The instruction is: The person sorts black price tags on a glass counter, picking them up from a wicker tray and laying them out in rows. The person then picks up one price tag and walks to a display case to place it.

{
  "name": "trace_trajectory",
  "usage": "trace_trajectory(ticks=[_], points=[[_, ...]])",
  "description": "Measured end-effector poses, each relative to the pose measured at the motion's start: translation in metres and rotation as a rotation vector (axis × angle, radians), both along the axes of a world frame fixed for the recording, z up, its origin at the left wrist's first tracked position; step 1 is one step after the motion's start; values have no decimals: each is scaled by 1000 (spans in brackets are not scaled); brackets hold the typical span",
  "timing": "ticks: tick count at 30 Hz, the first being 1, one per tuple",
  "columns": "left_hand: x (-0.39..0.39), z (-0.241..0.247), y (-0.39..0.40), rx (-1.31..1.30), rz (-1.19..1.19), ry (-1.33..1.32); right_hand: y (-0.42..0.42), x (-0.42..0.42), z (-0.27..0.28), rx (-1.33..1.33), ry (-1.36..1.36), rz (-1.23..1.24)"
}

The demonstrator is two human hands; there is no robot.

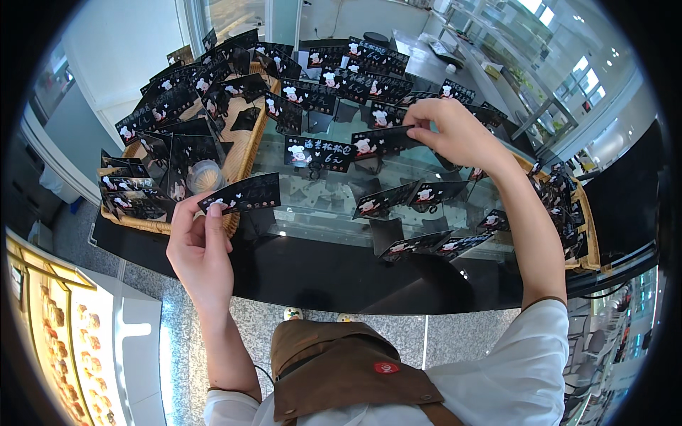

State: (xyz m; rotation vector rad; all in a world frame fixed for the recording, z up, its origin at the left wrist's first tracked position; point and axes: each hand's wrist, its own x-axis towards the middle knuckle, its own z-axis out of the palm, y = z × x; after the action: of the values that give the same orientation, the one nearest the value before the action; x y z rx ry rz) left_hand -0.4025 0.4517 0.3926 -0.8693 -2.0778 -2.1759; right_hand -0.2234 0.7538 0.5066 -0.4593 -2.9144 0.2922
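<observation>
Between thumb and fingers, my left hand (205,247) pinches a black price card (250,194) with a cartoon chef and handwriting, beside the left wicker basket. My right hand (445,130) grips the right end of another black price card (381,141) above the glass counter top. Just left of that one, a card on a small black coiled stand (318,153) faces me upright. Many similar cards stand behind it, and several more stand or lean nearer the front edge (394,199). Whether the card at my right hand rests on its stand cannot be told.
The left wicker basket (259,125) is filled with cards and holds a clear round tub of toothpicks (205,177). On the right, another basket (590,234) holds more cards. A black counter edge (341,287) runs before me; a lit bread display (58,341) is at lower left.
</observation>
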Motion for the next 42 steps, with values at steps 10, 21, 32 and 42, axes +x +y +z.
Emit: trace_trajectory(ticks=[10,21,32,42], points=[[-10,7,-4,-111,-149,-29,2,41,19,-136,50,-28],[-10,16,0,-161,-232,-60,40,31,12,-83,37,-150],[5,15,15,-114,-567,-186,98,19,-6,60,148,-168],[21,17,26,-246,-690,-118,99,15,-3,200,-32,-192]])
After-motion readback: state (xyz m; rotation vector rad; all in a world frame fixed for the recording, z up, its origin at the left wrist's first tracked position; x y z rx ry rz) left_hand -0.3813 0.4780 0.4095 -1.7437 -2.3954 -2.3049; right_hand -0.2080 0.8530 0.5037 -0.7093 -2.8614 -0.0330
